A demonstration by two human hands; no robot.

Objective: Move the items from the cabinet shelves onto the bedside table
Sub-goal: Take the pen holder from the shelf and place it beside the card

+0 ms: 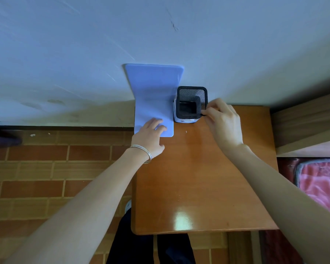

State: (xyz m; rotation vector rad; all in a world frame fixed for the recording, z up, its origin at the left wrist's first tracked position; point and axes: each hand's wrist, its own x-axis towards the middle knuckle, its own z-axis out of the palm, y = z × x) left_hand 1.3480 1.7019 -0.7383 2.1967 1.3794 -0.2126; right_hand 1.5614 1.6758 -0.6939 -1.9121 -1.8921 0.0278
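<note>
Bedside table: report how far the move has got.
Done: a blue bookend stands on the bedside table against the wall, and a black mesh pen holder sits beside it, a white object under it. In hand: the left hand presses the bookend's base; the right hand pinches the holder's rim. Left: unknown, since the cabinet shelves are out of view.

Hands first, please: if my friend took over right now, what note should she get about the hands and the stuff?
Left hand: flat on the base of the blue bookend, which stands at the table's back left corner against the wall.
Right hand: pinching the rim of the black mesh pen holder, which sits on a white box beside the bookend.
Done: these items are on the bedside table.
Left: let go, then check the cabinet, which is out of view.
</note>
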